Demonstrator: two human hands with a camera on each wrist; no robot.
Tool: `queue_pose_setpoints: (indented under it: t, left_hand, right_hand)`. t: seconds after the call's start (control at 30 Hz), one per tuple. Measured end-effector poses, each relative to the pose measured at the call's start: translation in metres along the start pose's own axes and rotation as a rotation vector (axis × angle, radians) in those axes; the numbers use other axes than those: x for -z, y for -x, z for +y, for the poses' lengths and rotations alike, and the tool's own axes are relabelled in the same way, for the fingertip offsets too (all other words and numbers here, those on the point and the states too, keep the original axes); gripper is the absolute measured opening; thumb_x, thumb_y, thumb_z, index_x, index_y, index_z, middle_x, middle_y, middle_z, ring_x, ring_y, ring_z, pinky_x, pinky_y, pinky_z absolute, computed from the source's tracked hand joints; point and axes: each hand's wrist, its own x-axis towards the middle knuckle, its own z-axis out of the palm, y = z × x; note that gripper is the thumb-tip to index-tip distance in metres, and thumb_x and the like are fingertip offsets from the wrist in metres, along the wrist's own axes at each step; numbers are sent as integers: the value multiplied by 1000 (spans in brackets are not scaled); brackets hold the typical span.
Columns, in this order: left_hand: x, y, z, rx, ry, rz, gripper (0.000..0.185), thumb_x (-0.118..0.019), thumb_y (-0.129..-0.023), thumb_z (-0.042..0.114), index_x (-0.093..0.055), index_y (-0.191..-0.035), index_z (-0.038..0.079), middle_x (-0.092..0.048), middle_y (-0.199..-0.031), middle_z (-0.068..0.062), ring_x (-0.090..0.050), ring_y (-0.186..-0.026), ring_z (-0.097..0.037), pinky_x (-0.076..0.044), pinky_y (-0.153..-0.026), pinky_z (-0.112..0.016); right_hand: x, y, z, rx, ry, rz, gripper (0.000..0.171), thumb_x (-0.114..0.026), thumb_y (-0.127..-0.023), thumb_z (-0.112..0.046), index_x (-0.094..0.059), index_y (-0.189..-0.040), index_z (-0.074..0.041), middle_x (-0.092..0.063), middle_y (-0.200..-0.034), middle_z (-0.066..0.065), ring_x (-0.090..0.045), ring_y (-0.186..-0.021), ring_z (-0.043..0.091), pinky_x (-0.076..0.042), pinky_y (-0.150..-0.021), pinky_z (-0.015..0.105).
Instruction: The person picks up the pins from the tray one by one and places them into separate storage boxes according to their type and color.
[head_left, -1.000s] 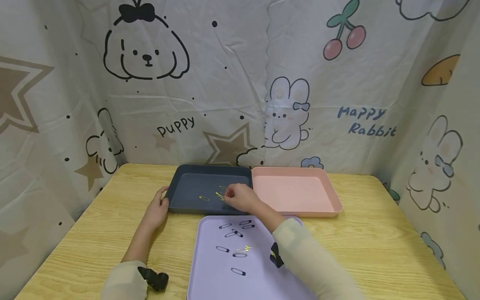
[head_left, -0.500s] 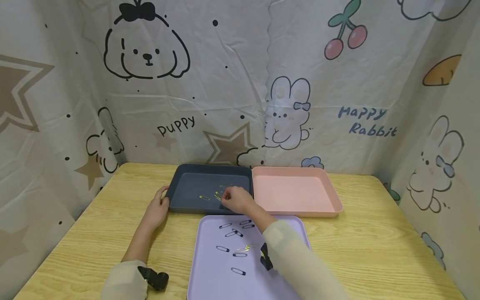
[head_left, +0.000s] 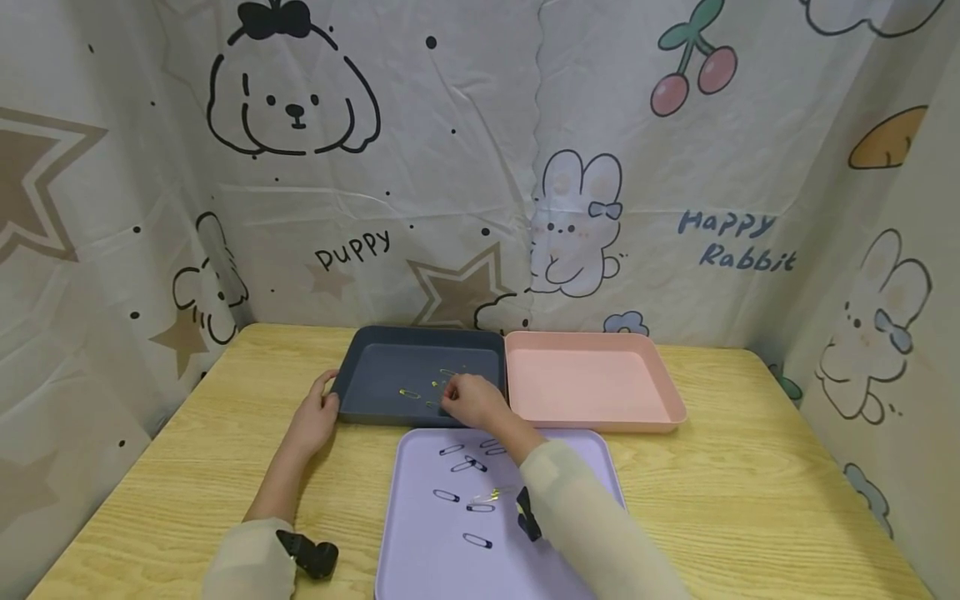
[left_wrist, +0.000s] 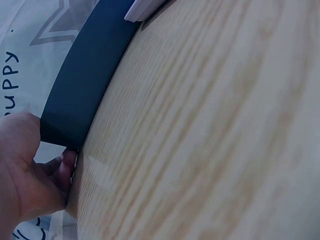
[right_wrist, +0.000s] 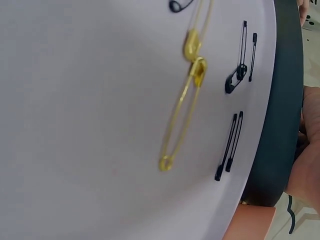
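L hand flat, fingers relaxed, arm fwd; R hand curled, prob. pinching.

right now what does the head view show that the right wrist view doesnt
Only the head view shows the left hand resting against the dark tray's corner, the pink tray, the gold pins inside the dark tray, the wooden table and the cartoon backdrop. Only the right wrist view shows, close up, that the gold safety pins on the purple tray are hooked end to end. Both show the purple tray, black safety pins, the dark tray's wall and the right hand.
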Motion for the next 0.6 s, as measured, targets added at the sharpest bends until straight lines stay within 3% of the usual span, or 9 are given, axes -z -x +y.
queue_pose_setpoints:
  t: [0.2, 0.6]
  left_hand:
    - [0, 0, -1, -3, 1, 0, 50, -23, -100, 21, -17, -149, 10, -36, -66, -2, -35, -55, -15, -32, -56, -31]
    - [0, -1, -1, -11, 1, -1, 49, -23, -100, 20, -18, -148, 9, -36, -65, -1, -36, -55, -15, -33, -56, -30]
  right_hand:
    - [4, 3, 1, -15, 19, 8, 17, -57, -90, -26, -67, -93, -13, -66, -87, 0, -55, -71, 10, -45, -65, 27]
    - [17, 9, 15, 23, 13, 43, 17, -57, -89, -25, -67, -97, -13, -64, -83, -1, -53, -70, 10, -43, -62, 25]
